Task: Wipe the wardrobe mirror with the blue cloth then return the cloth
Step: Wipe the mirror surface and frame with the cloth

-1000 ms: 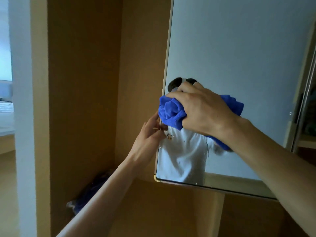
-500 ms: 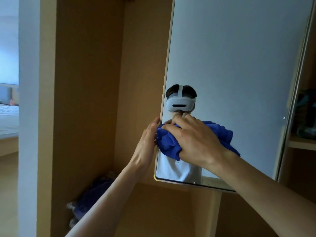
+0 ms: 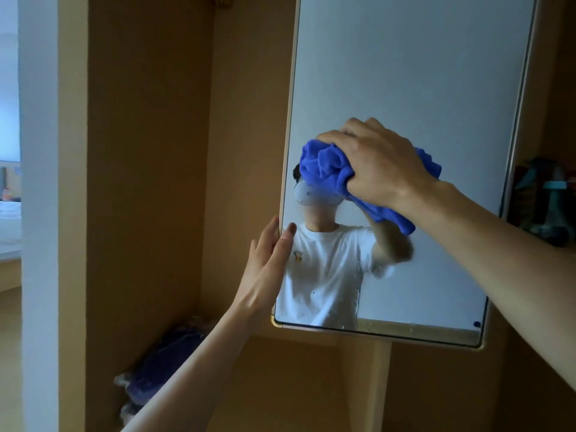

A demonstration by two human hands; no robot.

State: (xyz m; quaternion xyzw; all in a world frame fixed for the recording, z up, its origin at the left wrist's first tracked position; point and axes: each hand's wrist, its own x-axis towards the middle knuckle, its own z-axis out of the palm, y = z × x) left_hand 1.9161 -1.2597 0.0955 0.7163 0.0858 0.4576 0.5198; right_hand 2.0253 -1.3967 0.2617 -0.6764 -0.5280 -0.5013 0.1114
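The wardrobe mirror (image 3: pixel 405 73) hangs tilted on an open wooden door, filling the upper right of the view. My right hand (image 3: pixel 377 163) presses the bunched blue cloth (image 3: pixel 324 166) against the glass near the mirror's middle left. My left hand (image 3: pixel 268 263) holds the mirror's left edge lower down, fingers wrapped around the frame. The glass reflects a person in a white shirt behind the cloth.
An open wooden wardrobe compartment (image 3: pixel 149 151) lies to the left, with a purple bundle in plastic (image 3: pixel 159 369) on its floor. A white wall edge (image 3: pixel 40 213) stands far left. Shelves with dark items (image 3: pixel 545 198) sit right of the mirror.
My right hand has moved the cloth up and to the right on the glass after dipping low half a second ago. My left hand stays on the mirror's left edge.
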